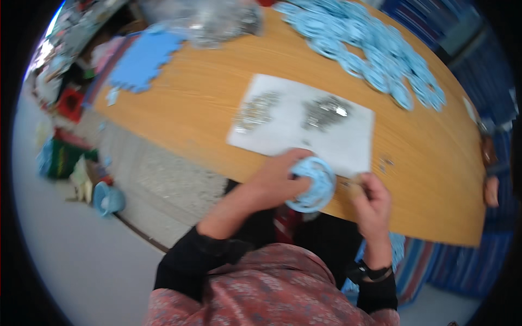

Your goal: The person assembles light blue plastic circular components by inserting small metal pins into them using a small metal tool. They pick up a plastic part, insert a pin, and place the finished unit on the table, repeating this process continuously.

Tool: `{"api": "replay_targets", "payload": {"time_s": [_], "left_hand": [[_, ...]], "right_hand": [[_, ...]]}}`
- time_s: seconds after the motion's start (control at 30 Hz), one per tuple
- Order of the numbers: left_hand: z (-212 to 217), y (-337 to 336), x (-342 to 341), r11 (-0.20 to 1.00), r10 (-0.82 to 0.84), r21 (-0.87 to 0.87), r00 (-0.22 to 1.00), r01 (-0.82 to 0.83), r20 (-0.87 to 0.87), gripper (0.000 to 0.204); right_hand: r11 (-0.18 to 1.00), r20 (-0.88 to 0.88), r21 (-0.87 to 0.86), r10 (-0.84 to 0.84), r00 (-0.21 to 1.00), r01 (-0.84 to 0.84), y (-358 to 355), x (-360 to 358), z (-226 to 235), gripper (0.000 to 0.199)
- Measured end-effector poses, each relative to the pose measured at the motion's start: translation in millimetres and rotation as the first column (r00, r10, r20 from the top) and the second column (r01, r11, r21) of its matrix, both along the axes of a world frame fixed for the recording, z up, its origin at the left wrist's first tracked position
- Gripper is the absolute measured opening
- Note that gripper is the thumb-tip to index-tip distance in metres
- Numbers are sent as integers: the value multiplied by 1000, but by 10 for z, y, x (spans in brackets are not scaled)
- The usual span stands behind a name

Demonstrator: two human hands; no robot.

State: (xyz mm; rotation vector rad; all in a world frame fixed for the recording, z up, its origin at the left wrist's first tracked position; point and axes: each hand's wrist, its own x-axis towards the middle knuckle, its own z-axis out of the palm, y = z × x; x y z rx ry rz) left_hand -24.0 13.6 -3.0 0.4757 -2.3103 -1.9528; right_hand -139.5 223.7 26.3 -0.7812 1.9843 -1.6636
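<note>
Centrally, at the near edge of a wooden table [429, 179], the left hand [278, 175] grips a light blue disc [323, 187] with an openwork pattern, its thumb laid across the face and its other fingers partly hidden behind the rim. The disc is tilted and overlaps the near edge of the tabletop as seen from above. To its right, just apart from it, is the right hand [372, 205], fingers curled in toward the thumb; blur hides whether the fingertips meet or pinch a small piece, so its exact state cannot be told. A dark band [374, 271] encircles the right wrist.

Beyond the hands, a white sheet [288, 98] lies at an angle on the table and bears two piles of small shiny pieces: a paler, yellowish pile [257, 112] at left and a greyer, silvery pile [327, 113] at right. A few loose bits [386, 162] lie on the wood just right of the sheet. At the far right spreads a heap of light blue openwork pieces [356, 41]; at the far left are a blue interlocking mat [142, 61] and a clear plastic bag [215, 24]
</note>
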Motion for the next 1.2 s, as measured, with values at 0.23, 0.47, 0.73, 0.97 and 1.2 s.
{"api": "replay_targets", "payload": {"time_s": [0.23,0.47,0.73,0.97,1.2], "left_hand": [[109,45,-99,969,-50,248,992,21,113,50],[49,50,-46,967,-49,252,998,38,38,50],[-45,66,-56,992,19,127,999,-14,-41,51],[15,130,-46,992,30,127,999,-24,-45,52],[-35,134,-42,996,34,87,997,-28,-75,51]], "right_hand": [[997,-149,71,39,988,-28,-56,-70,-193,16],[992,-351,130,42,935,4,-141,25,-196,18],[987,-340,142,-19,940,72,-126,31,-282,19],[974,-455,196,-9,890,110,-115,91,-227,20],[952,-582,234,-25,813,196,-179,186,-199,17]]}}
